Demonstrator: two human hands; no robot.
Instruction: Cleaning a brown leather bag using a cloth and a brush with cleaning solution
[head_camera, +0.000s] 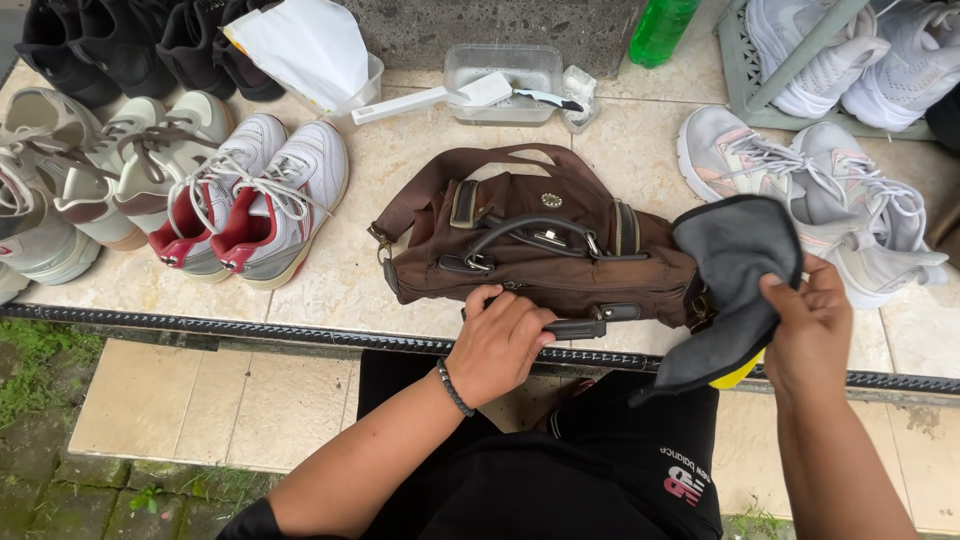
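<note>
A brown fabric bag (560, 255) with dark handles and straps lies on the tiled ledge (350, 290) in front of me. My left hand (497, 343) grips the bag's near handle at its front edge; a dark bead bracelet circles that wrist. My right hand (810, 330) holds a dark grey cloth (735, 270) with a yellow underside, raised just right of the bag's end. The cloth hangs down over the ledge edge.
White and red sneakers (260, 195) and beige shoes (120, 160) line the left. Pale sneakers (800, 180) sit at right, more on a rack (800, 60). A clear tub (505, 75) with brushes, a white bag (305, 45) and a green bottle (660, 28) stand behind.
</note>
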